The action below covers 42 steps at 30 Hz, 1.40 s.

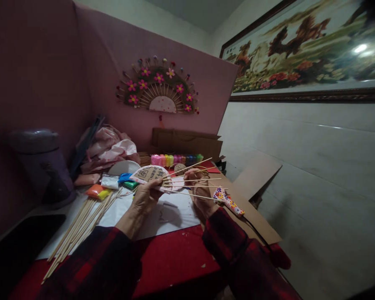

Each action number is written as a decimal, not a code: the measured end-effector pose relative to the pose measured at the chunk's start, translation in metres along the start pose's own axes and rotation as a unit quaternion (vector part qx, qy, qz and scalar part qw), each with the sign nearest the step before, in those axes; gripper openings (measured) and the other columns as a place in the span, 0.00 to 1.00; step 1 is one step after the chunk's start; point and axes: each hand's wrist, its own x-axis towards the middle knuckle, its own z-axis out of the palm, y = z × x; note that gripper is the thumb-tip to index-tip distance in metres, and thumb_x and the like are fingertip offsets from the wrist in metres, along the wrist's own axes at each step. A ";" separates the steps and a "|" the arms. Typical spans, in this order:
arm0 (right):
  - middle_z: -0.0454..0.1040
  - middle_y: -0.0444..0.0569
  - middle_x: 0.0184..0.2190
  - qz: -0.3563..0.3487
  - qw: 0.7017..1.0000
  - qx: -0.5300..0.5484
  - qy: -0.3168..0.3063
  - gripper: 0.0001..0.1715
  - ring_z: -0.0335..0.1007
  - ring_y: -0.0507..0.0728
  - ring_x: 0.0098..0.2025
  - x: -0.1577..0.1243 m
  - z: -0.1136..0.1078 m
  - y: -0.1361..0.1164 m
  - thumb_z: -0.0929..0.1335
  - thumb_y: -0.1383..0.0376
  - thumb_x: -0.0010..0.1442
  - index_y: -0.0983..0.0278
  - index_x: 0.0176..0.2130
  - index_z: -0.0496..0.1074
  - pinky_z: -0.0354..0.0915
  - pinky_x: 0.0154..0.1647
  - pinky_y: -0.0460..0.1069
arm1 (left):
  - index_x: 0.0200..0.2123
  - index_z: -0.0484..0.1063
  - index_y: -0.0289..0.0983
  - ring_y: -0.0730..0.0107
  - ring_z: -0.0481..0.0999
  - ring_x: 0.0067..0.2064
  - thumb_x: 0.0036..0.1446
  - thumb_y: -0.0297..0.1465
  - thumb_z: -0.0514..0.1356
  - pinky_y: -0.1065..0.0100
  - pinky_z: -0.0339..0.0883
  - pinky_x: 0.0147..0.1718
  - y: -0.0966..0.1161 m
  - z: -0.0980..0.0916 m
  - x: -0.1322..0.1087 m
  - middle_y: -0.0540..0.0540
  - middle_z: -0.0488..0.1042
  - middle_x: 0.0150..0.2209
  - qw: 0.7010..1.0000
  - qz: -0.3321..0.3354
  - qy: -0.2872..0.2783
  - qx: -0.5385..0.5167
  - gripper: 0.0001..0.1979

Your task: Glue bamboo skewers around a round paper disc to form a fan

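Note:
My left hand [147, 195] is closed on a round paper disc [150, 173] with print on it, from which several thin wooden sticks [192, 180] fan out to the right. My right hand [197, 186] is closed around those sticks near their middle. Both hands hover over a white sheet [175, 213] on a red tabletop [171, 256]. Just right of my right hand lies a white tool with coloured dots [228, 201].
A bundle of loose sticks [78, 227] lies at the left. Small coloured clay packets [98, 191] and a row of coloured blocks [175, 159] sit behind. A flower-decorated fan [159, 89] hangs on the pink board. Brown cardboard [253, 216] lies at the right, a dark jug [40, 162] far left.

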 end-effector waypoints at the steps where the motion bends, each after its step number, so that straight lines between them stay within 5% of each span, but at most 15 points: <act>1: 0.71 0.43 0.24 -0.005 1.000 0.005 -0.002 0.12 0.70 0.54 0.30 -0.001 0.000 -0.001 0.69 0.54 0.52 0.57 0.35 0.69 0.66 0.27 0.48 | 0.29 0.70 0.31 0.72 0.75 0.24 0.44 0.14 0.59 0.72 0.73 0.23 0.000 0.000 0.000 0.47 0.76 0.24 1.000 -0.002 -0.001 0.002 0.09; 9: 0.72 0.43 0.26 0.056 0.995 0.088 0.007 0.12 0.69 0.52 0.28 -0.004 0.004 -0.008 0.72 0.58 0.50 0.58 0.35 0.69 0.67 0.28 0.48 | 0.29 0.70 0.32 0.71 0.75 0.25 0.41 0.14 0.60 0.69 0.74 0.25 -0.005 0.001 -0.001 0.47 0.76 0.24 1.000 0.004 -0.006 0.017 0.11; 20: 0.72 0.46 0.30 0.050 0.997 0.055 -0.013 0.13 0.72 0.56 0.35 -0.011 0.008 -0.014 0.68 0.52 0.53 0.55 0.37 0.69 0.70 0.26 0.49 | 0.28 0.70 0.31 0.71 0.74 0.25 0.39 0.16 0.62 0.68 0.73 0.24 -0.006 0.000 0.000 0.47 0.75 0.25 0.999 0.021 0.005 0.049 0.10; 42: 0.75 0.45 0.30 0.078 0.981 0.173 -0.034 0.17 0.74 0.57 0.35 -0.006 -0.003 -0.013 0.73 0.56 0.47 0.55 0.38 0.70 0.70 0.26 0.51 | 0.29 0.68 0.33 0.71 0.74 0.23 0.38 0.15 0.61 0.65 0.74 0.24 -0.006 -0.008 0.010 0.50 0.74 0.23 0.997 0.025 0.040 0.058 0.13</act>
